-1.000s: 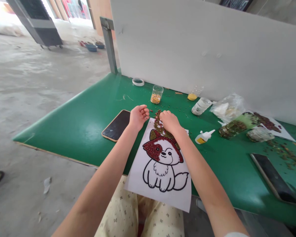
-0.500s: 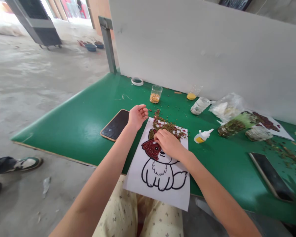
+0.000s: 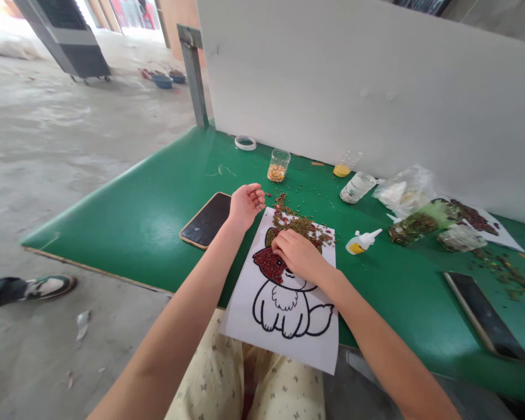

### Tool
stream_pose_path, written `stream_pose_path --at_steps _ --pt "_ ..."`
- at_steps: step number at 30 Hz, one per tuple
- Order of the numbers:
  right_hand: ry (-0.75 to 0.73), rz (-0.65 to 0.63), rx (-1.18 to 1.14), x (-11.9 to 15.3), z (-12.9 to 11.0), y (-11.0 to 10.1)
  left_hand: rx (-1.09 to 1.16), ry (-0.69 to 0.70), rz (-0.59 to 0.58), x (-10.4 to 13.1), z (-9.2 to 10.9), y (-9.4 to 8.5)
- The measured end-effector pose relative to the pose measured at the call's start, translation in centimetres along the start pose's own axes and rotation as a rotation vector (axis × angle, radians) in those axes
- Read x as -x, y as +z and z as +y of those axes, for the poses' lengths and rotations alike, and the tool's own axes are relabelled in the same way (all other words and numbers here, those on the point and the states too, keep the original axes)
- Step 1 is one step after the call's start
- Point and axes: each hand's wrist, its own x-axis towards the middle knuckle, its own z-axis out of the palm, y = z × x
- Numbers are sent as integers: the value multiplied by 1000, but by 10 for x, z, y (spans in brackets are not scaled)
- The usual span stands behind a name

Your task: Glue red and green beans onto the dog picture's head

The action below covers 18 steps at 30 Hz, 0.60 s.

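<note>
A sheet of white paper with a black-outlined fox drawing lies at the table's near edge, its lower end jutting out over my lap. Dark red grains cover the left part of the fox's face, and green beans fill the visible ear. My right hand rests on the face with its fingers pinched together; whatever they hold is hidden. Loose green and red beans are heaped along the sheet's top. Left of that heap, my left hand holds nothing, fingers loosely bent and apart, beside a dark phone.
A white glue bottle stands right of the paper. Behind are a cup of corn kernels, a clear jar on its side and a plastic bag. Further right lie a bean-filled bottle and a second phone.
The view has shifted slightly. Both hands keep nearly the same positions, the right one still on the fox's face.
</note>
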Motion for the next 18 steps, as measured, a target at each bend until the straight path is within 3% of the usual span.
stream_pose_path --at_steps 9,18 --pt "72 61 -62 1 -2 -9 -8 1 4 2 0 1" --pt "75 19 -65 1 -2 -8 -14 -1 -4 -1 -2 0"
